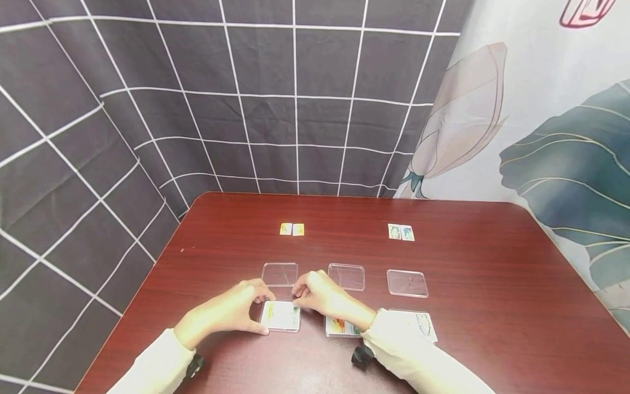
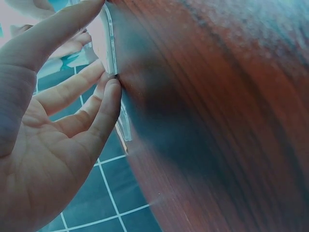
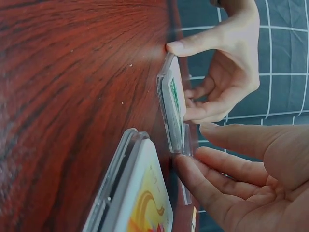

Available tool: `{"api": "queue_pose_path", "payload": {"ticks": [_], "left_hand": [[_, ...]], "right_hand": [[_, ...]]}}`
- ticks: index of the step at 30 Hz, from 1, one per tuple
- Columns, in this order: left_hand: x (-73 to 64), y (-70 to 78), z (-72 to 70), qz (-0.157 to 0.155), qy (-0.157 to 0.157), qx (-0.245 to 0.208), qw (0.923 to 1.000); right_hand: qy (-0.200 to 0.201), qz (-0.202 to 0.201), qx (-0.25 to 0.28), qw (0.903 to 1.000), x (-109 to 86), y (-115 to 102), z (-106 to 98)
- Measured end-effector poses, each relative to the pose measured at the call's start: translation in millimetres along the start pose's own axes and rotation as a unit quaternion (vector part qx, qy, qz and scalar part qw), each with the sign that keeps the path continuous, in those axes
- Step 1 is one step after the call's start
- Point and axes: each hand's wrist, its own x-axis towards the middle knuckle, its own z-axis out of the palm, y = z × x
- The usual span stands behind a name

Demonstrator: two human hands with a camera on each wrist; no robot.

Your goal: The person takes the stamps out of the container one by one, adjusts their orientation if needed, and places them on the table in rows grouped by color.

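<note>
In front of me on the table lies a clear plastic card case (image 1: 283, 318) with printed cards in it, a yellow picture and a green one showing. My left hand (image 1: 221, 311) holds this case from the left, thumb at its near corner and fingertips along the far side. At the case's far right corner is my right hand (image 1: 322, 295), its fingertips touching or very close to the edge. In the right wrist view its thumb and fingers are apart and loosely bent by the end of the case (image 3: 170, 108).
Another card-filled case (image 1: 337, 326) lies partly under my right forearm, with a third (image 1: 418, 323) beyond it. Behind stand three clear plastic covers or trays (image 1: 279, 274). Two yellow cards (image 1: 292, 229) and two greenish cards (image 1: 401, 232) lie farther back.
</note>
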Motion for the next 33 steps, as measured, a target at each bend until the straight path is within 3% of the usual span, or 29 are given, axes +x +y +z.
{"api": "queue_pose_path", "payload": {"ticks": [33], "left_hand": [[0.9, 1.8, -0.7, 0.002, -0.002, 0.001, 1.0000]], "right_hand": [[-0.008, 0.036, -0.038, 0.9986, 2.6, -9.0, 8.0]]}}
